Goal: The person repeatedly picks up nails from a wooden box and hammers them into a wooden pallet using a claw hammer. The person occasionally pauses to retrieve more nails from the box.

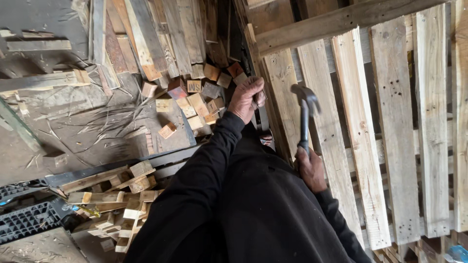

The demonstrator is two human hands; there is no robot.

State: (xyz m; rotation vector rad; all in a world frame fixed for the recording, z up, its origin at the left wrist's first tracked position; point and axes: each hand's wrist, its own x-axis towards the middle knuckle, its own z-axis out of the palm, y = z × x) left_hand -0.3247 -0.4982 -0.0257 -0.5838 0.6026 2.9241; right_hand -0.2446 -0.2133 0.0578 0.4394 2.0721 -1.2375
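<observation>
Black sleeves and dark jacket [253,209] filling the lower middle, closest to the lens. Right hand [312,170] clenched around the handle of a claw hammer [305,114], head raised and blurred just in front of the upright wooden pallet [390,131]. Left hand [247,99] closed tight on something at the pallet's left edge; too hidden to tell what. Pallet standing on end, pale slats running top to bottom, one cross board [341,22] angled over the top. Left of the pallet, a heap of short wooden blocks [195,100], with long loose boards [156,39] beyond. Lower left of the pallet, a pile of broken slat pieces [122,195], and beside that a black plastic grid [27,221]. Splinters scattered over the grey floor [73,126] well left of the pallet.
</observation>
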